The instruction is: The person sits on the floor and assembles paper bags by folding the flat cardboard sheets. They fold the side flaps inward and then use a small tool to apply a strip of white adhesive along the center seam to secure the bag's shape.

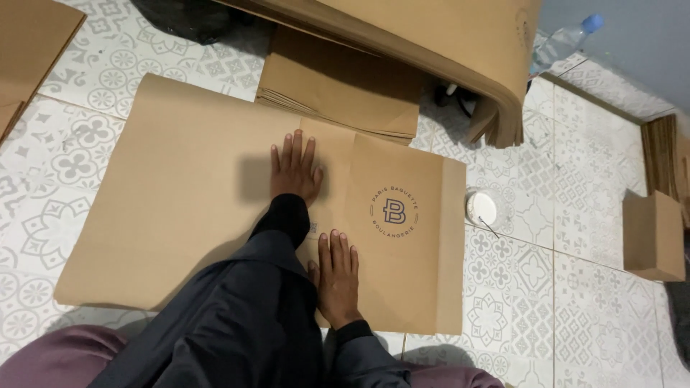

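Both my hands lay flat on a big brown paper sheet spread over the patterned tile floor.

My left hand pressed palm-down near the sheet's middle, fingers straight and close together; my right hand pressed flat nearer to me, fingers slightly spread, gripping nothing. A round dark logo was printed on the sheet just right of my hands. A stack of folded brown paper lay beyond the sheet, a small white round lid just off its right edge, and a small cardboard box well apart to the right.
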